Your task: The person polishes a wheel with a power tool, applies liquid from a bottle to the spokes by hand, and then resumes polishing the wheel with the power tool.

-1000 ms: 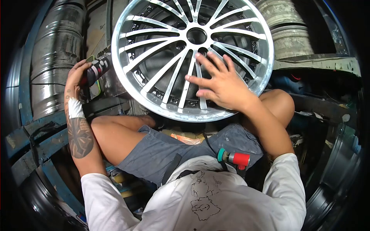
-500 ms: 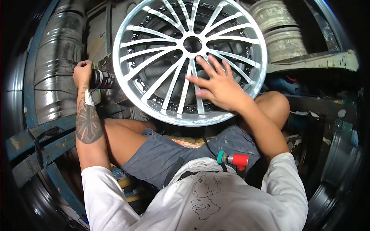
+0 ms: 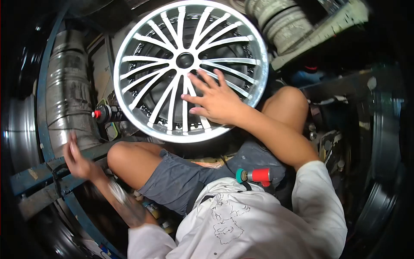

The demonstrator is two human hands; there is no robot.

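A silver multi-spoke wheel rim (image 3: pixel 262 64) leans in front of my knees, its face toward me. My right hand (image 3: pixel 217 99) lies on the lower right spokes with its fingers spread. My left hand (image 3: pixel 78 159) is off to the left, above a blue metal frame; it is blurred, its fingers look stretched upward and nothing shows in them. Just left of the rim is a dark bottle (image 3: pixel 113 114) with a red cap, apart from my left hand. A small red tool (image 3: pixel 260 175) with a green round end rests at my lap.
Worn metal wheel barrels (image 3: pixel 71 90) are stacked at the left, and more dirty rims (image 3: pixel 282 28) stand at the upper right. A blue metal frame (image 3: pixel 77 216) runs along the lower left. At the right edge is another dark rim (image 3: pixel 377 207).
My left hand has let go of the bottle and moved down and back toward me. My right hand stays on the rim. The whole view has shifted and tilted.
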